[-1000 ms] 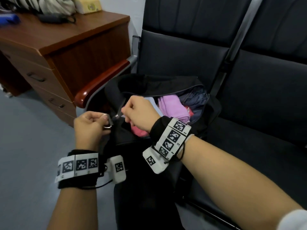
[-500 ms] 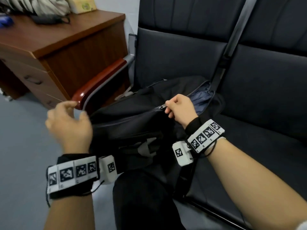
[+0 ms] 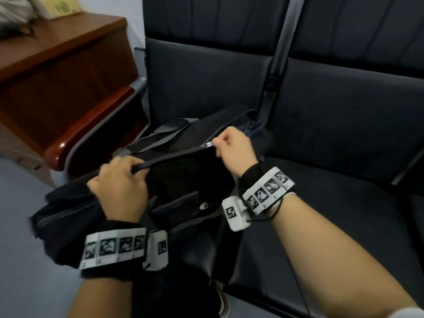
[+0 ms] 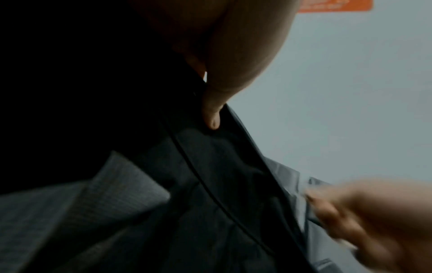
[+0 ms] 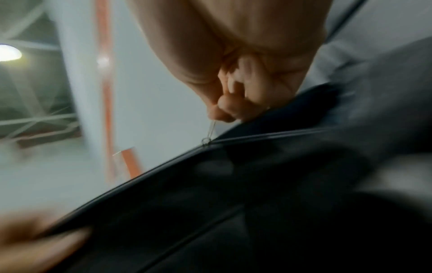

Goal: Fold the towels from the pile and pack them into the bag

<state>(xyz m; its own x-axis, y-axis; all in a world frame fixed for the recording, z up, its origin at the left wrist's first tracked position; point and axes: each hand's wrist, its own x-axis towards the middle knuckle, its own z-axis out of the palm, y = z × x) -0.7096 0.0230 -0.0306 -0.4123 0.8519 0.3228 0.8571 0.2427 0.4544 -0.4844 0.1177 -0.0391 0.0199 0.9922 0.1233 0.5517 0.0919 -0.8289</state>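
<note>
Right wrist view catches what the head view blurs: the right hand point(image 5: 245, 88) pinches a thin metal zipper pull point(image 5: 210, 132) between thumb and fingers point(image 5: 230, 108). Overhead, the soft black fabric bag point(image 3: 183, 180) lies on the dark padded bench seat point(image 3: 321, 203), zipped nearly shut. The left hand point(image 3: 119, 187) grips its near end, fingers curled. A brown wooden desk point(image 3: 57, 72) stands left.
</note>
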